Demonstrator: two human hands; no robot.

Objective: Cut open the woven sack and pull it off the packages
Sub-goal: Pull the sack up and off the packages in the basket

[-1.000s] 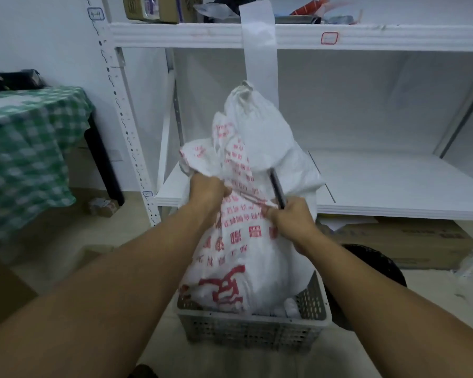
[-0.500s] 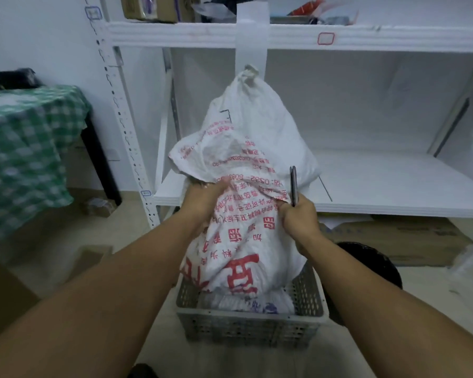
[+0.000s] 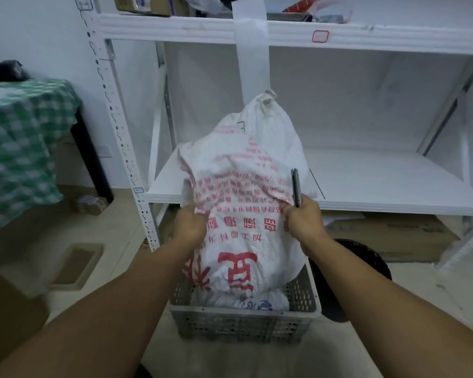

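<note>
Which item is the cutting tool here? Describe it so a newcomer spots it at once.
Start at the white shelving unit, then drop to the white woven sack standing in the grey crate. The right hand grips the sack and a thin dark tool, pointing straight up.

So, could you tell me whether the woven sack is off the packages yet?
Not yet. The woven sack is bunched in both hands but drapes down into the grey crate, where packages just show beneath its hem.

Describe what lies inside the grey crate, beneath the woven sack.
Below the sack, inside the grey crate, a strip of white packaging with blue print shows. The sack covers everything else there, so how many packages there are cannot be told.
</note>
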